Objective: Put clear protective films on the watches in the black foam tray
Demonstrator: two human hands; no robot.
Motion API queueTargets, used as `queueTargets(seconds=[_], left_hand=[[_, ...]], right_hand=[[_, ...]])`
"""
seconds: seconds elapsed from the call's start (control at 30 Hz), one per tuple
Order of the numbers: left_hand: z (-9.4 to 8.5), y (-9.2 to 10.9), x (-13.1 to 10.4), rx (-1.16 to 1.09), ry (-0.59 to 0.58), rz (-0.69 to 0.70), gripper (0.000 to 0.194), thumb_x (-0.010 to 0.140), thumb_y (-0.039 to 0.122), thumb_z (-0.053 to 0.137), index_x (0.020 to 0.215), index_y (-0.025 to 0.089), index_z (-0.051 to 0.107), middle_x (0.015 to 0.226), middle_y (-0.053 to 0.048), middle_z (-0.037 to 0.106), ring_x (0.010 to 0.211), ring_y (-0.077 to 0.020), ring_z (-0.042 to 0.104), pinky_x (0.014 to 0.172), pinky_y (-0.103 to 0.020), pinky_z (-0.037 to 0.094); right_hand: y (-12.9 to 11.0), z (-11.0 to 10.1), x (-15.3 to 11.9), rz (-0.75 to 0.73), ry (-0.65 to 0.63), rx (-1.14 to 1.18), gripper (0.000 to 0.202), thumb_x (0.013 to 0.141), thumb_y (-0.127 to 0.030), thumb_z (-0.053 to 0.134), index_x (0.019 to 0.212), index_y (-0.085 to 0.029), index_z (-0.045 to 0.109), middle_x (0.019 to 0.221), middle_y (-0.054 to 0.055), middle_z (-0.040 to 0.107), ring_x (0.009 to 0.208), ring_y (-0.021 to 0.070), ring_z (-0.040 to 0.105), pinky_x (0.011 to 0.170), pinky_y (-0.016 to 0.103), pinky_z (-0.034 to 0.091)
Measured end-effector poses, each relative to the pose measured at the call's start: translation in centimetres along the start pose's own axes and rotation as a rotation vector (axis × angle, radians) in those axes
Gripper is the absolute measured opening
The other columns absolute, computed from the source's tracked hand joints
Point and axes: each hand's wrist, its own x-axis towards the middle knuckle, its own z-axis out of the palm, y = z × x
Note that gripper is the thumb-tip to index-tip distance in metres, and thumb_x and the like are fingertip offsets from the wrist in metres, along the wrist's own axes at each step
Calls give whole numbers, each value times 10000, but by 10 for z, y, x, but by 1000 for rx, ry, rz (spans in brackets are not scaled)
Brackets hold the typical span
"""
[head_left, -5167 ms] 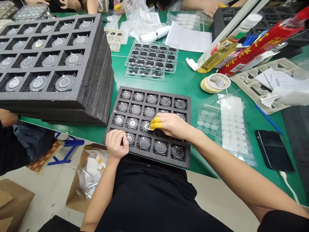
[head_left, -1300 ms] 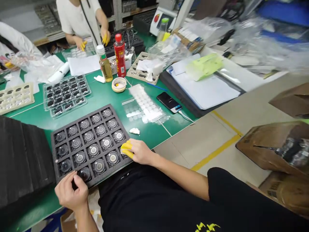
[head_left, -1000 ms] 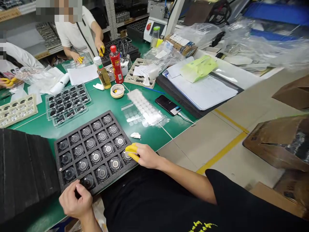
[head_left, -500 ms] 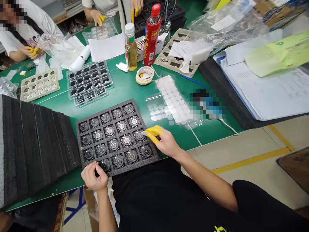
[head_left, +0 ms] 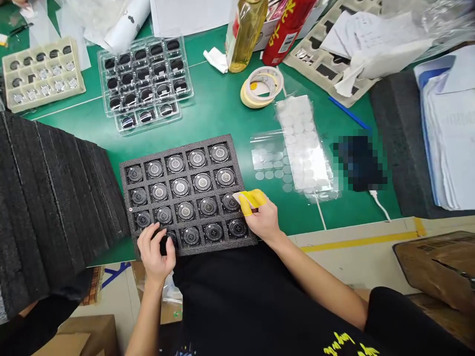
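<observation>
A black foam tray (head_left: pixel 193 194) holds rows of round black watch cases, back side up, such as this watch case (head_left: pixel 202 182) near the middle. My right hand (head_left: pixel 263 217) wears yellow finger cots and pinches a small pale flat piece (head_left: pixel 235 197), its tip at a watch case in the right column. What that piece is made of I cannot make out. At the tray's near left corner lies my left hand (head_left: pixel 156 254), bare, fingers apart and curved over the cells. It partly covers a watch case (head_left: pixel 171 238) in the front row.
Black foam trays (head_left: pixel 55 198) stand stacked at left. Behind are a clear plastic tray (head_left: pixel 144 74) of dark discs, a beige tray (head_left: pixel 43 74), tape rolls (head_left: pixel 261 88), a bottle (head_left: pixel 247 37) and a red can (head_left: pixel 287 34). A sheet of round clear stickers (head_left: pixel 302 143) lies at right.
The view has tilted down and come closer to the tray. My left hand's fingers have spread and reach further over the tray. My right hand stays at the right column with the pale piece.
</observation>
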Motion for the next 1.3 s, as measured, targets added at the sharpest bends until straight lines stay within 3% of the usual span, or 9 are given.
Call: queueTargets(seconds=[0.13, 0.33, 0.5, 0.6, 0.73, 0.83, 0.97, 1.1, 1.3], left_hand=[[0, -3, 14, -4, -87, 73, 343, 977, 181, 710, 1316, 193, 655, 1353, -197, 723, 1343, -364, 671, 1127, -549, 555], [14, -2, 35, -50, -96, -28, 423, 1013, 246, 695, 1423, 197, 604, 1552, -230, 634, 1532, -390, 560, 1239, -609, 482], [8, -34, 43, 40, -17, -252, 449, 1061, 329, 662, 1477, 179, 580, 1671, -258, 528, 1615, -408, 459, 1321, -659, 363], [6, -50, 46, 28, -66, -347, 532, 1076, 388, 645, 1549, 177, 524, 1716, -259, 471, 1642, -409, 421, 1347, -655, 335], [13, -51, 50, -13, -135, -332, 635, 1069, 424, 658, 1621, 182, 456, 1756, -256, 426, 1689, -425, 333, 1373, -682, 292], [19, -48, 51, -8, -110, -343, 640, 1076, 440, 644, 1632, 189, 450, 1755, -249, 432, 1690, -427, 323, 1376, -691, 276], [18, -54, 53, -13, -103, -332, 635, 1083, 443, 640, 1629, 172, 461, 1740, -268, 438, 1659, -432, 368, 1365, -678, 295], [15, -65, 65, -24, -125, -315, 652, 1082, 433, 649, 1636, 158, 442, 1768, -286, 385, 1678, -438, 351, 1372, -672, 284], [30, -73, 83, -74, -97, -355, 628, 1080, 466, 645, 1604, 161, 481, 1749, -269, 429, 1677, -415, 371, 1382, -647, 293]], right_hand=[[-3, -5, -1, 12, -14, 10, 88, 1093, -291, 640, 1063, -267, 718, 919, 39, 779, 776, 209, 734, 745, 345, 598], [-6, -6, 5, -28, -72, -79, 146, 1097, -298, 630, 1027, -261, 753, 878, 41, 783, 734, 196, 716, 686, 333, 575], [-8, -9, 38, 62, -25, 13, 177, 1118, -370, 627, 1051, -253, 743, 936, 44, 786, 782, 195, 723, 742, 331, 600], [-5, -1, 61, 119, -64, -3, 234, 1122, -449, 615, 1084, -254, 738, 971, 55, 793, 818, 213, 734, 780, 350, 616], [3, 19, 73, 72, -126, -101, 227, 1114, -430, 600, 1048, -258, 732, 943, 71, 776, 801, 225, 715, 736, 355, 592], [9, 28, 71, 48, -46, -157, 223, 1122, -378, 563, 989, -264, 700, 872, 60, 726, 785, 222, 686, 734, 353, 576], [10, 25, 68, 111, 7, -98, 274, 1140, -434, 548, 935, -268, 620, 825, 28, 676, 745, 202, 656, 736, 342, 569], [8, 20, 68, 78, -82, -84, 244, 1127, -423, 577, 946, -266, 625, 833, 21, 679, 708, 190, 638, 700, 330, 544], [8, 17, 72, 54, -78, -197, 227, 1119, -375, 573, 949, -254, 664, 834, 33, 688, 692, 200, 627, 664, 341, 518]])
